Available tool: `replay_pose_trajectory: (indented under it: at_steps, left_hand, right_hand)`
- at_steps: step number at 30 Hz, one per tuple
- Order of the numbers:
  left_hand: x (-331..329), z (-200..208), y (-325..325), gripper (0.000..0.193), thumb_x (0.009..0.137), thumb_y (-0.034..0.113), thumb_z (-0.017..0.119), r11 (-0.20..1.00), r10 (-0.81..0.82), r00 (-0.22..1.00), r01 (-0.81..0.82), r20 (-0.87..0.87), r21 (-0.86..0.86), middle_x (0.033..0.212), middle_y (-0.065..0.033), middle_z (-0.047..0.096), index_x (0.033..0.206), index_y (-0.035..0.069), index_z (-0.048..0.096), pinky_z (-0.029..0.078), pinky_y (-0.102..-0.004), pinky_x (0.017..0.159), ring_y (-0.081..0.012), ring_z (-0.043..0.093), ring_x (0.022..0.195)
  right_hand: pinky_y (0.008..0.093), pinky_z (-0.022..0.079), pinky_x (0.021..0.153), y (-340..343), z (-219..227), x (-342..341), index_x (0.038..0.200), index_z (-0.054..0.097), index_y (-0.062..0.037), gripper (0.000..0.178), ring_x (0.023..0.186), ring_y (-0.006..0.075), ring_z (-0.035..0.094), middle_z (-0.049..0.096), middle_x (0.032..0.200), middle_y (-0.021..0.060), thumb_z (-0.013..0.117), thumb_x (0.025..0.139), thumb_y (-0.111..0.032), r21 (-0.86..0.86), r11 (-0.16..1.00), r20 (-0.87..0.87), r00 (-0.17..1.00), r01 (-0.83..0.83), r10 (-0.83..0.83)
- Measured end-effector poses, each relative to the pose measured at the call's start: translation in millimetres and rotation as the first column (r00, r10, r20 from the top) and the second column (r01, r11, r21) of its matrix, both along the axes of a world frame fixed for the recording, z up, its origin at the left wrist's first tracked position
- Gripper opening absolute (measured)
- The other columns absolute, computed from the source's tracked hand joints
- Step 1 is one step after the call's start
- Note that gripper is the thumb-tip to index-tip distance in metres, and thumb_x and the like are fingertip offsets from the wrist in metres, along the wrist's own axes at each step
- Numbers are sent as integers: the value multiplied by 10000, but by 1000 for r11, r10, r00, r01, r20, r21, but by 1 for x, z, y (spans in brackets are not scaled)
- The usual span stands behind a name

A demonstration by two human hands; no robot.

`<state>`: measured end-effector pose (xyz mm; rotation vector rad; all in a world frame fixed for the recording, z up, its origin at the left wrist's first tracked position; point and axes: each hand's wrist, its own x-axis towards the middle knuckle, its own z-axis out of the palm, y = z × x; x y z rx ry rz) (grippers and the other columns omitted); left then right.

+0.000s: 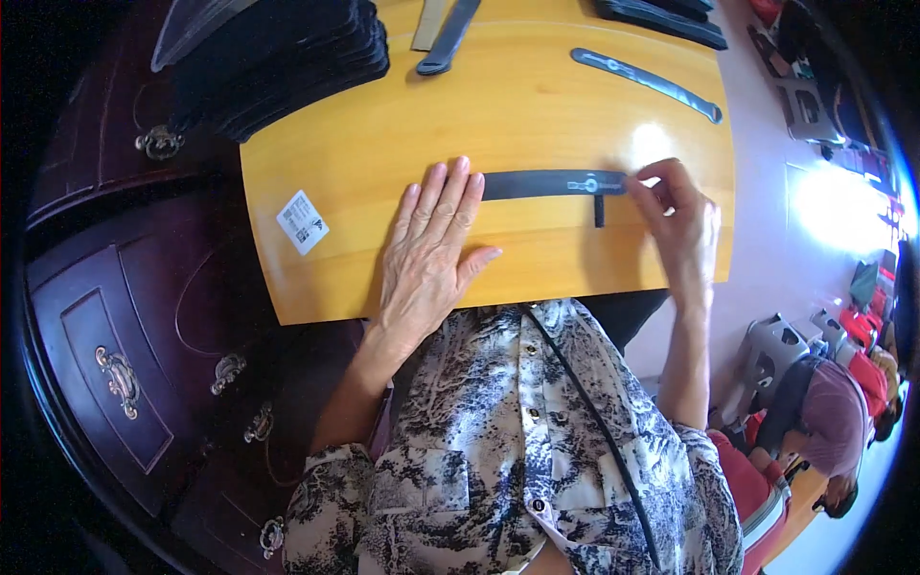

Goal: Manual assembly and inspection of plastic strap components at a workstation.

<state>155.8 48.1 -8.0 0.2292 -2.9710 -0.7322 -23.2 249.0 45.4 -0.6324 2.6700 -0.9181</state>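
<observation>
A long black strip (541, 184) with pale print near its right end lies across the yellow table (517, 115) in front of me. My left hand (426, 230) rests flat over the strip's left end, fingers stretched out and thumb apart, hiding that end. At the other end, my right hand (676, 206) pinches the strip between thumb and fingertips. A short, thin black piece (600, 212) lies just below the printed part; I cannot tell whether it is joined to the strip.
Another printed strip (647, 84), dark and glossy, lies at the far right. At the far middle are a dark strip (448, 38) and a tan one (429, 24). Black stacks (287, 72) fill the far left corner. A white label (303, 222) sits left; dark drawers (115, 355) stand beyond.
</observation>
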Motion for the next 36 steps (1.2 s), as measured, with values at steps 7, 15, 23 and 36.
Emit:
replay_pose_trajectory:
  at_steps: [7,15,23,36]
  left_hand:
    - [-3,-11,-2,717,883,424,585,994,-44,999,43,-8,-104,1571,-139,211,1497,170,316,216,-481,1155,-329,215,1441]
    - [-2,-12,-2,713,885,404,593,993,-47,998,51,44,-105,1571,-146,208,1499,176,313,204,-478,1161,-331,210,1443]
    - [0,-11,0,678,909,399,554,996,-50,998,53,39,-73,1577,-157,182,1502,178,310,176,-498,1161,-358,185,1445]
    - [2,-8,3,660,932,404,522,997,-55,997,58,51,-54,1579,-141,186,1504,159,301,155,-472,1171,-331,184,1450]
  right_hand:
    - [452,192,1167,-45,-36,52,1449,378,-115,685,1432,245,263,341,1522,63,564,882,-450,210,811,-263,767,-546,585]
    - [436,116,1187,-38,-48,47,1503,270,-113,715,1460,232,184,239,1572,58,397,941,-537,244,727,-175,708,-642,684]
    - [430,116,1192,-4,-48,17,1509,248,-118,684,1462,266,160,193,1579,104,393,970,-514,301,847,-208,836,-439,507]
    - [434,309,1122,4,-40,-69,1368,501,-112,471,1359,320,376,426,1464,112,599,930,-252,132,966,-379,889,-223,257]
